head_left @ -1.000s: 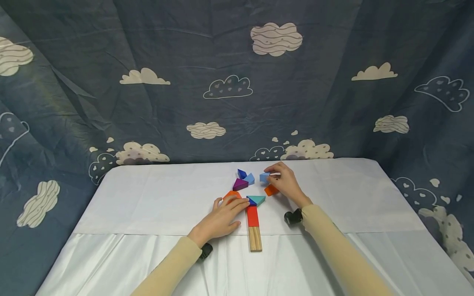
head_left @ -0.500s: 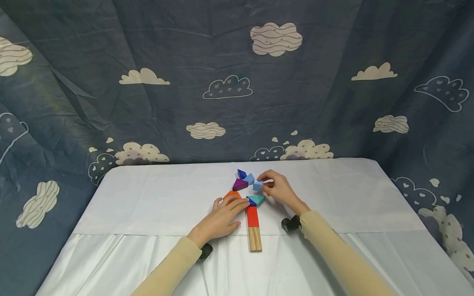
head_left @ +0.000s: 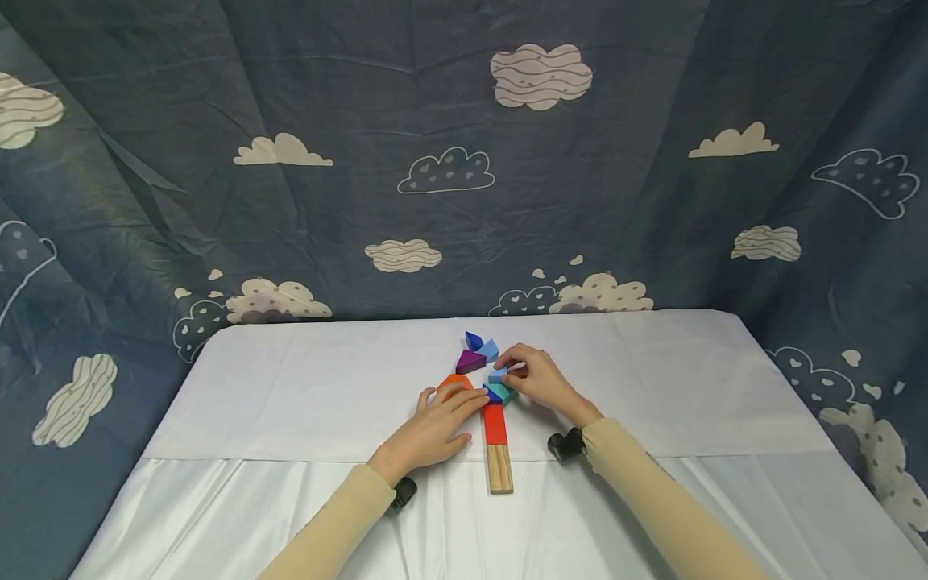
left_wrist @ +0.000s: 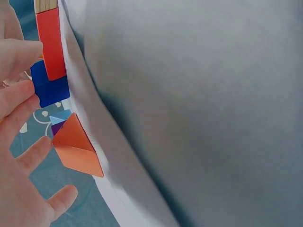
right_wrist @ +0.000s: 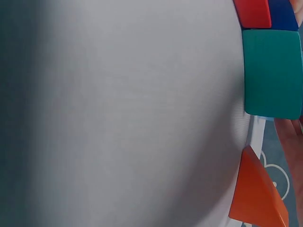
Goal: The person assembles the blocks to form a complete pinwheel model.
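Observation:
In the head view, my right hand [head_left: 545, 385] pinches a light blue block [head_left: 496, 375] just behind the teal block [head_left: 505, 391]. My left hand [head_left: 429, 431] has its fingers spread, and fingertips touch the dark blue block [head_left: 492, 397], seen also in the left wrist view [left_wrist: 52, 92]. A red block [head_left: 495, 424] adjoins it, with a wooden block [head_left: 499, 469] below in line. Teal [right_wrist: 272, 73] fills the right edge of the right wrist view, partly hiding my right hand [right_wrist: 294, 161]; whether light blue touches teal I cannot tell.
Behind my left fingers lies an orange block [head_left: 455, 380]; beyond are purple [head_left: 470, 361], light blue [head_left: 489, 350] and dark blue [head_left: 474, 341] blocks. Another orange block [right_wrist: 258, 194] stands near my right hand, hidden in the head view. White cloth [head_left: 290, 403] covers the table.
My right hand has moved left and nearer with the light blue block, from beside the right orange block to behind the teal one. My left hand has stayed in place.

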Demonstrator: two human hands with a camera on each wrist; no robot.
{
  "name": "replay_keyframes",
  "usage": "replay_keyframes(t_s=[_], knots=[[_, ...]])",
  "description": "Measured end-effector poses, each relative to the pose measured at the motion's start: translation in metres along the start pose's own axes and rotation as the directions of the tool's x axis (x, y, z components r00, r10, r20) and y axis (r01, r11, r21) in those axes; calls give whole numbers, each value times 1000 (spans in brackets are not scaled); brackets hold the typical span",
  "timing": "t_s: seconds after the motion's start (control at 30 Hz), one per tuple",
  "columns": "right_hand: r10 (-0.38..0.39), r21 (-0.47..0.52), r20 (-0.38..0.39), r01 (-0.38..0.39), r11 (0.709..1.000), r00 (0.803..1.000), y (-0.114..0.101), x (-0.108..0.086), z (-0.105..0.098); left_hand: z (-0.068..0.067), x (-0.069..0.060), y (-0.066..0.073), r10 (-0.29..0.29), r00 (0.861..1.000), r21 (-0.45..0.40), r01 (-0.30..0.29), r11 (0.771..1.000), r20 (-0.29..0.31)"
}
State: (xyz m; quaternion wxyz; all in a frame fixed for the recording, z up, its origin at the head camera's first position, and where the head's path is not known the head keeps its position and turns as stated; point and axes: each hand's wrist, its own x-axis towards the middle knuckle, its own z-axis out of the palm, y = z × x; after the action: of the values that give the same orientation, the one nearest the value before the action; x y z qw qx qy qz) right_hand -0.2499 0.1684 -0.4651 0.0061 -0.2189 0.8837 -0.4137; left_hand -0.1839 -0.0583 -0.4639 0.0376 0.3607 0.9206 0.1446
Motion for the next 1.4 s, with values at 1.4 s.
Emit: replay_keyframes(t_s=[1.4], knots=[[-37,26,131,34,999,991,3,-6,-3,-2,0,-1,22,1000,-21,-22,1000,-6]])
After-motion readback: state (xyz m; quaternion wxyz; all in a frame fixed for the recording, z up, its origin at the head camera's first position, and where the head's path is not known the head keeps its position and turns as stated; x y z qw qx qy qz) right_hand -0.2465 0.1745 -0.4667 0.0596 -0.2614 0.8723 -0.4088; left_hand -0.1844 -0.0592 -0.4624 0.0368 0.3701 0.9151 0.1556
